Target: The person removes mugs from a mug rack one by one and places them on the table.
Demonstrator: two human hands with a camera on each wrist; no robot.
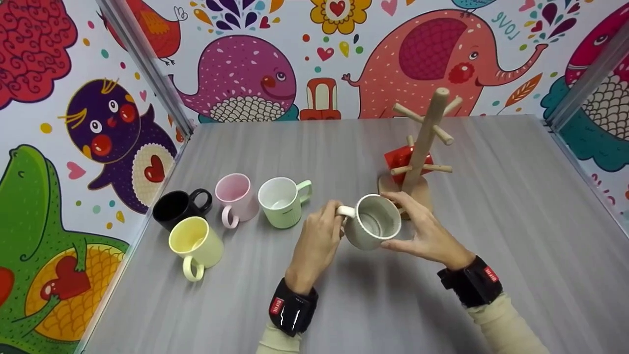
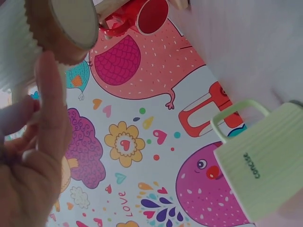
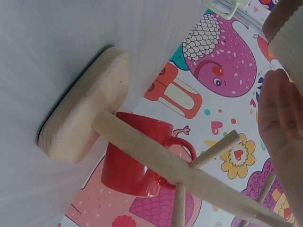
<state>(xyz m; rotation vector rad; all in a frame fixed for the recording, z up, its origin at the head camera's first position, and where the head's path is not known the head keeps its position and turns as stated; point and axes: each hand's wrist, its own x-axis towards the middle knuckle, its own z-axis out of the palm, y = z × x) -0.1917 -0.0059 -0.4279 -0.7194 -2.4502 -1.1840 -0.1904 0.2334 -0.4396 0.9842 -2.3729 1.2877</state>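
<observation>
- White mug (image 1: 376, 228), mid-table, gripped by both hands: left hand (image 1: 314, 243) pinches its handle, right hand (image 1: 425, 231) cups its side.
- Red mug (image 1: 400, 156) apparently hangs on the wooden rack (image 1: 422, 142).

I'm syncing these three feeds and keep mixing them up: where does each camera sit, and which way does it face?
Head: worn high, faces down at table; left hand and right hand hold white mug.
Left wrist: faces wall; fingers, green mug.
Right wrist: faces mug tree, red mug; fingers.
All three views share the red mug.
</observation>
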